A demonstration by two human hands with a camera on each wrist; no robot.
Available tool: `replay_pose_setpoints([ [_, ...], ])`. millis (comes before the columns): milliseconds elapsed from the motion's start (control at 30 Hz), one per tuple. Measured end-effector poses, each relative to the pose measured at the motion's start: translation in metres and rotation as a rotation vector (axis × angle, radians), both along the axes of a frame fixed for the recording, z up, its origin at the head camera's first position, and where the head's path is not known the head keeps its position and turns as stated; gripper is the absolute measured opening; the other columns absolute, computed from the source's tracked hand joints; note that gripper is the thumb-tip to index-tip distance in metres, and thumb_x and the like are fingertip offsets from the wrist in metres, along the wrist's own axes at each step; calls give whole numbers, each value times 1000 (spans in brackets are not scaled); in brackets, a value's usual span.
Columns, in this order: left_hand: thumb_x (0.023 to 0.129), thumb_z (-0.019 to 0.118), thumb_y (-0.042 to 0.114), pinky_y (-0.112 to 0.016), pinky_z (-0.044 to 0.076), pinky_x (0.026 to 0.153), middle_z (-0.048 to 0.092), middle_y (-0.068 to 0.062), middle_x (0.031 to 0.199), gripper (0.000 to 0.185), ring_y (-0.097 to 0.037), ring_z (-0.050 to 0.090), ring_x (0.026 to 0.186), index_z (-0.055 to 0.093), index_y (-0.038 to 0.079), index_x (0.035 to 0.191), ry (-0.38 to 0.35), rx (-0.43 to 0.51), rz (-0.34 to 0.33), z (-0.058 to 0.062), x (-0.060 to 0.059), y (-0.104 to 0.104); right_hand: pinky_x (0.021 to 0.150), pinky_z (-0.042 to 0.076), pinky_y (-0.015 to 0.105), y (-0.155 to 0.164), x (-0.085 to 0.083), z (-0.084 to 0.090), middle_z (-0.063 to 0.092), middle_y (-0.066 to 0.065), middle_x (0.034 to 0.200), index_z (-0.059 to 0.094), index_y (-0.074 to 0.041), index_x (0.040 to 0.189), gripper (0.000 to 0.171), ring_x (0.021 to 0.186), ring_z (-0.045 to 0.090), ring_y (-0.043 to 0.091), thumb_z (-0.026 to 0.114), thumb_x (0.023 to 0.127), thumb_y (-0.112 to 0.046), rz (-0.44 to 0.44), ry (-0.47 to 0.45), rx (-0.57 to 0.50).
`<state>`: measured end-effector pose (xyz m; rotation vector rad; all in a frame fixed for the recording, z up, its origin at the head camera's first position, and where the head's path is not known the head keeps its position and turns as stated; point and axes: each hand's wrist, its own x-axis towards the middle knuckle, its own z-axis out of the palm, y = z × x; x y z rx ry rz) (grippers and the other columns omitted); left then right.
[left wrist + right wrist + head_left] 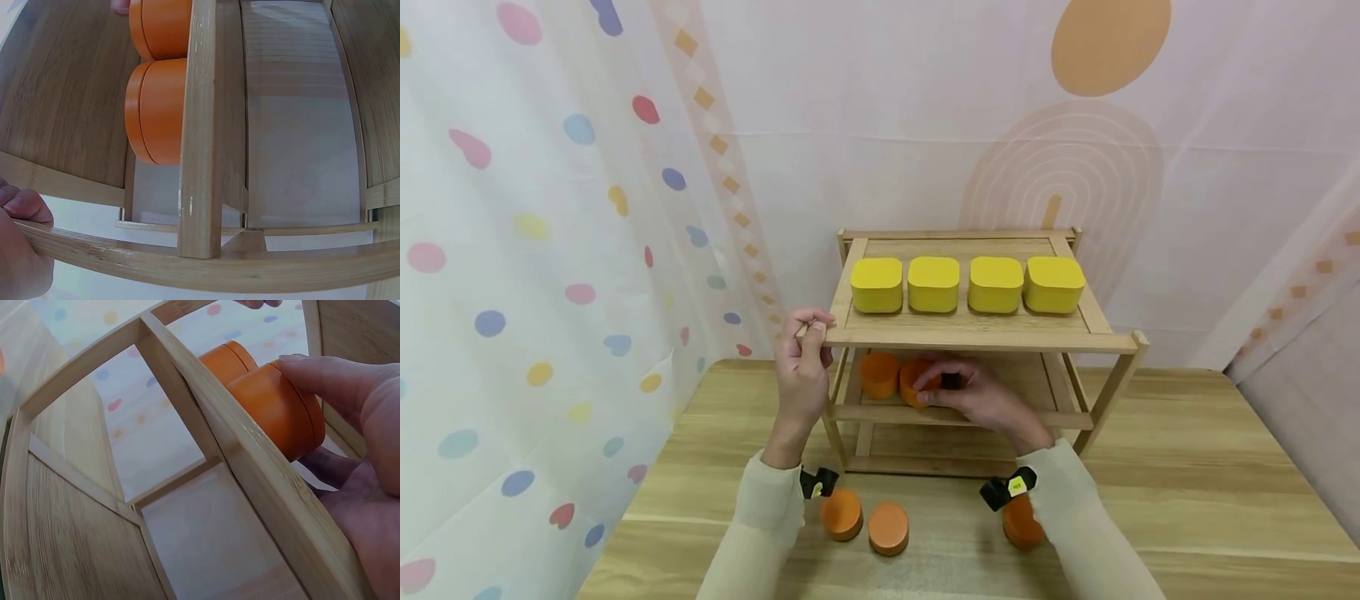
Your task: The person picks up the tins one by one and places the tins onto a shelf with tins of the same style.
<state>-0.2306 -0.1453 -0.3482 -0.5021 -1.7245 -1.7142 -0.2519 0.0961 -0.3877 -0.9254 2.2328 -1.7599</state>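
Steadying the wooden rack (977, 337) by its top left corner, the left hand (803, 367) keeps a pinching grip on the rail while the right hand (973, 396) closes its fingers round a second orange tin (913, 379) on the middle shelf, touching the first tin (878, 373). Judging by the layout, it's under halfway: three more orange tins (887, 527) wait on the bench (1187, 483) (four yellow boxes (966, 284) already line the top).

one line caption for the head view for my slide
Right hand holds an orange tin on the wooden rack's middle shelf; left hand grips its corner.
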Motion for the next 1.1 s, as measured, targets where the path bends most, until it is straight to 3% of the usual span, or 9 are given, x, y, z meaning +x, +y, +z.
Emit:
replay_pose_setpoints([
  [133,102,42,11,-20,33,49,37,-3,51,23,-13,35,48,54,-8,100,2,7,-2,0,0,0,80,45,26,0,0,0,66,8,106,73,-4,102,14,96,52,19,71,89,-6,-6,-2,5],
  [400,102,42,11,-20,32,48,37,-5,51,22,-10,35,48,54,-8,100,21,6,3,2,-1,-1,91,43,32,-1,0,1,65,6,113,74,-7,104,15,108,53,21,73,89,-11,-27,-8,31],
  [600,102,41,11,-23,32,47,38,-7,53,23,-13,35,49,53,-9,100,13,0,4,1,-1,-1,86,45,29,0,0,1,66,6,112,75,-9,105,17,105,52,21,73,89,-13,-43,-10,60],
  [867,102,41,12,-20,32,48,39,1,53,24,-11,35,49,52,-10,100,17,25,-13,2,0,-1,92,43,33,-1,1,1,64,6,121,74,-10,108,21,111,52,20,74,88,-16,-39,-27,51],
  [1100,101,41,9,-20,32,47,41,2,56,22,-11,35,50,53,-11,99,32,34,-27,0,-1,1,97,41,34,1,1,-2,63,10,124,73,-5,111,24,114,52,21,74,87,-9,-8,-5,-7],
])
